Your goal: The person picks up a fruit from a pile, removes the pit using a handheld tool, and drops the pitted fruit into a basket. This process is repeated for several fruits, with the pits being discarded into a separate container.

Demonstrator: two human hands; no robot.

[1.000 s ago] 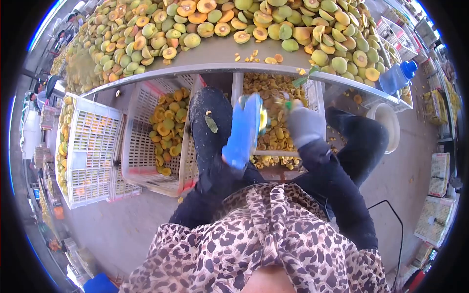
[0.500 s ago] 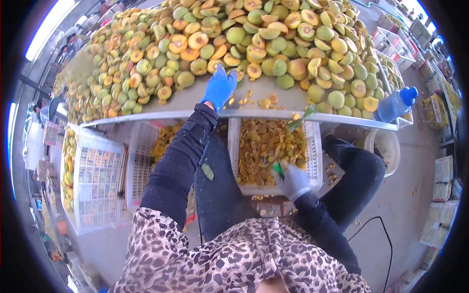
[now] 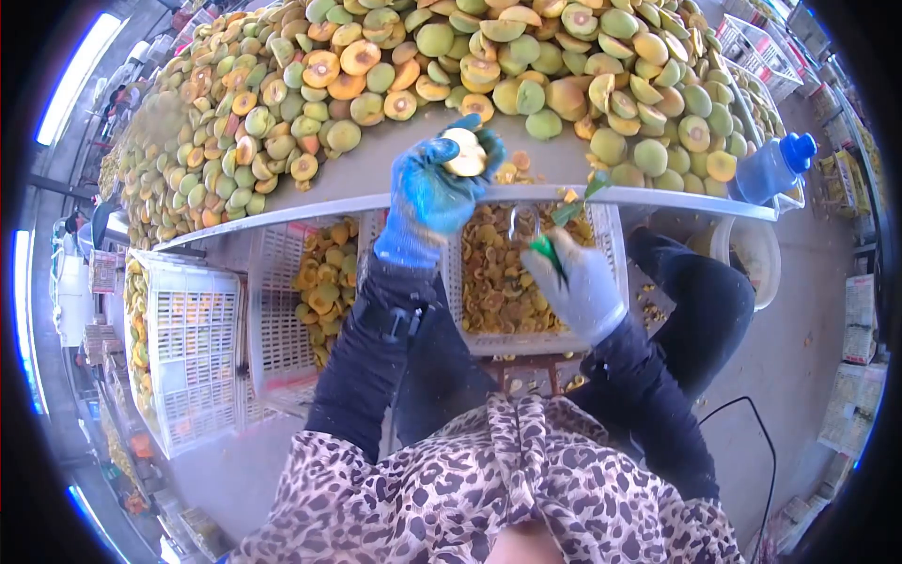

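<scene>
Two white crates stand under the surface: the left crate is at the far left, the next crate beside it holds yellow fruit halves. Further right, the left hand, in a blue glove, is closed around a peach half, cut face up, held just at the surface's front edge. Behind it the fruit pile of whole and halved peaches covers the surface. Below the edge, a middle crate holds pitted halves. Over it the right hand, in a grey glove, grips a green-handled tool; its working end is hard to make out. A blue bottle stands at the right edge. The risk, as I judge it: the gloved grip looks slippery, so the half could drop to the floor, and the tool, brought close to the left fingers, could nick the glove.
</scene>
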